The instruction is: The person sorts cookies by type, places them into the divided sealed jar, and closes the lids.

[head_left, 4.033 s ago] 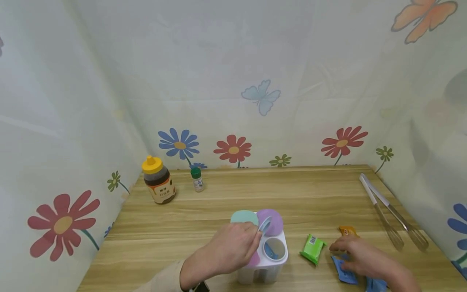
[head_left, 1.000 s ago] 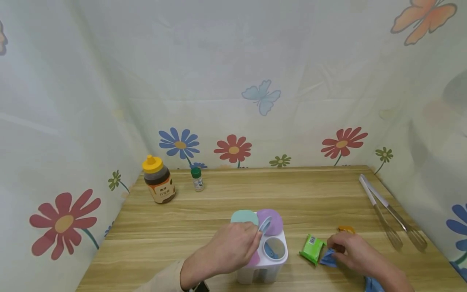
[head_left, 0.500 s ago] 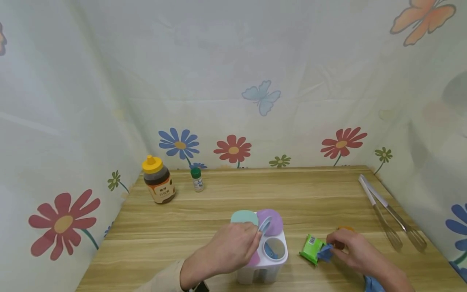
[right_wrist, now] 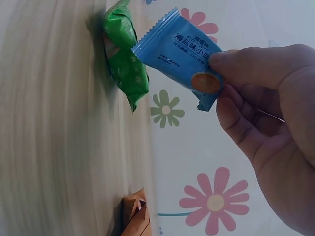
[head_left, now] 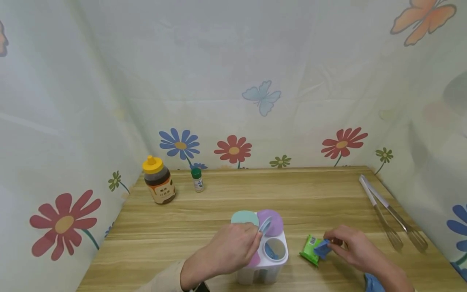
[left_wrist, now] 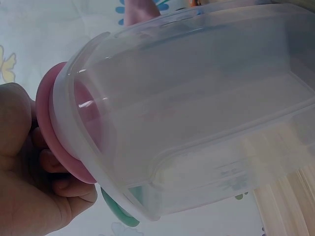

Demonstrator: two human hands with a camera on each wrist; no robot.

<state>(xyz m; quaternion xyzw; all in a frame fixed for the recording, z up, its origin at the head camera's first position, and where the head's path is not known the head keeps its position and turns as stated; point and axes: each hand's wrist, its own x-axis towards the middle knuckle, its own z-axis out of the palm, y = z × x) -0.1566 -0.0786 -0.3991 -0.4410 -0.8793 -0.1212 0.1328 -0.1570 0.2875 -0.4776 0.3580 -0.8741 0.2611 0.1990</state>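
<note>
My left hand grips a light blue lid over a white box with round openings. Mint, purple and pink lids cover other openings; a fourth opening is uncovered, with something blue inside. In the left wrist view, my curled fingers are beside the pink lid and the box's clear wall. My right hand pinches a small blue biscuit packet between thumb and fingers. That packet overlaps a green packet lying on the table right of the box.
An orange packet lies near my right hand, and another blue packet is partly under the forearm. Metal tongs lie at the right. A honey bottle and a green-capped shaker stand at the back left.
The right hand has taken a blue packet from the table on the right and brought it left, up to the green packet. My left hand and the box have stayed put.
</note>
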